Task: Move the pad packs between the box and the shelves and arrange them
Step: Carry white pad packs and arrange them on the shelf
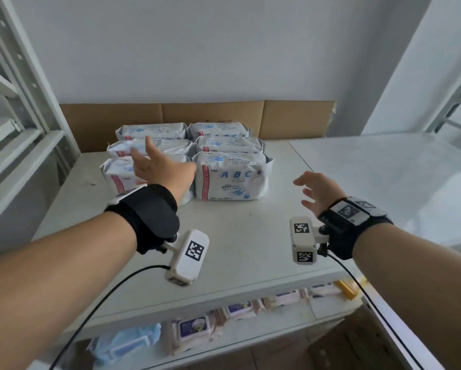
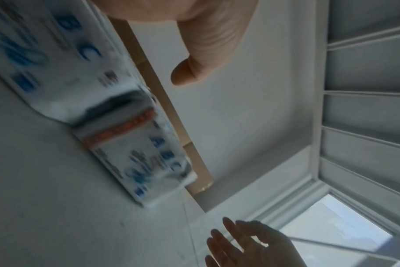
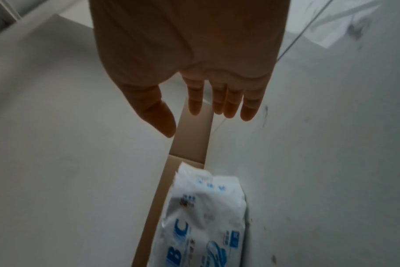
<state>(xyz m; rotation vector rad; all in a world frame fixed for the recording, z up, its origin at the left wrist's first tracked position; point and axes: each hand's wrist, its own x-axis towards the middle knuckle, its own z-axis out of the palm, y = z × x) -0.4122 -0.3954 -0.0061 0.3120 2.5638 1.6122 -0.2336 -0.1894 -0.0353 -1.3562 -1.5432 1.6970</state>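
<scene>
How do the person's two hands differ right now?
The left hand reaches over the pad packs, thumb raised; the right hand hovers over bare shelf, beside them. The left's fingers look straighter, the right's loosely spread. Both are open, holding nothing.

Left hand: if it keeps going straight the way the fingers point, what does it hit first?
Probably the middle pad pack in the left column: the open left hand hovers over the front left pack, fingers aimed up-column. Height above the packs is unclear.

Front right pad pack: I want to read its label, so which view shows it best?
The head view: the front right pad pack faces the camera, its ABC lettering sharp. The left wrist view shows it blurred and cropped; the right wrist view shows only its end with partial lettering.
</scene>
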